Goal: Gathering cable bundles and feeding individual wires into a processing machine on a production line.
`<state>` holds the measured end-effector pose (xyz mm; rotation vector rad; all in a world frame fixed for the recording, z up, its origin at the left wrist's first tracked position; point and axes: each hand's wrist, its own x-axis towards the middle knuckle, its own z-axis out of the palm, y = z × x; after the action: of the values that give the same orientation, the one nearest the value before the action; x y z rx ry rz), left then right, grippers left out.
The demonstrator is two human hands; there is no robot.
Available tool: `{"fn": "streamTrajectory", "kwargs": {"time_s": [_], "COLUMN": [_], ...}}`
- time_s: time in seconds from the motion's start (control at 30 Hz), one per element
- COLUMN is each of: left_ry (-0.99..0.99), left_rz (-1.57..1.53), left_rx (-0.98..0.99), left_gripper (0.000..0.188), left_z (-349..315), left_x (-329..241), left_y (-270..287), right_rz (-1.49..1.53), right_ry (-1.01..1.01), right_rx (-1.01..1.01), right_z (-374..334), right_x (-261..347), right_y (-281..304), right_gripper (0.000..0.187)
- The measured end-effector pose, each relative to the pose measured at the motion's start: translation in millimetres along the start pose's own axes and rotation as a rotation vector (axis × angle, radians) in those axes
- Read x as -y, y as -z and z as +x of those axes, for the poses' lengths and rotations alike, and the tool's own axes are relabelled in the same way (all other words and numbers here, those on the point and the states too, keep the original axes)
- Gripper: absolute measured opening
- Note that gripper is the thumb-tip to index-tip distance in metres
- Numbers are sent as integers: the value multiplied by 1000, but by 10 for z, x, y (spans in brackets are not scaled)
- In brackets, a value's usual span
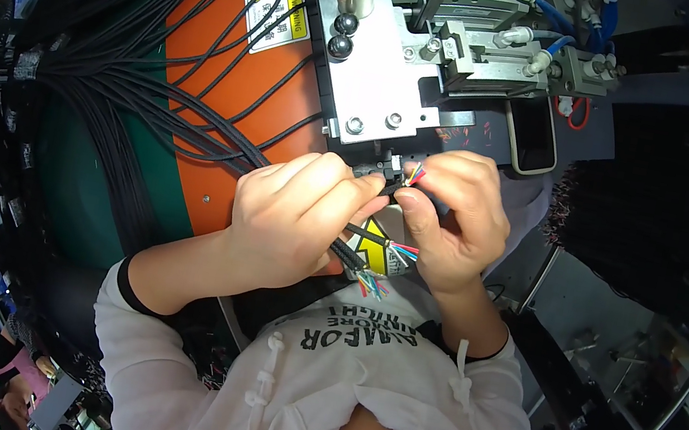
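Note:
My left hand (295, 206) is closed around black cables, its thumb and fingertips pinching one near its stripped end. From that end fan thin coloured wires (415, 175), red, yellow and others. My right hand (458, 221) holds these wires between thumb and curled fingers; the exact contact is partly hidden. Below my left hand, more black cables (347, 254) stick out, with bared coloured wires (371, 285) at their ends. Just beyond my fingertips sits a small black fixture (388, 167) under the machine's plate.
A metal machine plate (372, 82) with pneumatic cylinders (491, 66) stands ahead. A bundle of black cables (102, 76) spreads over the orange and green surface (207, 186) at left. A phone (531, 135) and red-handled scissors (577, 118) lie right. Hanging black cables (631, 210) are farther right.

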<state>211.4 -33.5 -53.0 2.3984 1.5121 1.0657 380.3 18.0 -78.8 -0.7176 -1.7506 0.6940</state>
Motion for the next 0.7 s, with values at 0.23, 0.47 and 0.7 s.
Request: {"fn": "streamTrajectory", "kwargs": {"time_s": [0.23, 0.47, 0.7], "left_ry": [13, -15, -56], "left_rz": [7, 123, 163], "left_rx": [36, 137, 203], "left_gripper": [17, 20, 37], "left_z": [35, 4, -39], "left_x": [-36, -9, -36], "left_y": [2, -13, -51], "right_rz": [154, -69, 348], "right_ry": [-251, -265, -648], "right_rx": [63, 280, 235], "right_z": [-39, 88, -9], "right_x": [26, 67, -151], "right_y": [23, 158, 192], "right_gripper": [13, 9, 9]}}
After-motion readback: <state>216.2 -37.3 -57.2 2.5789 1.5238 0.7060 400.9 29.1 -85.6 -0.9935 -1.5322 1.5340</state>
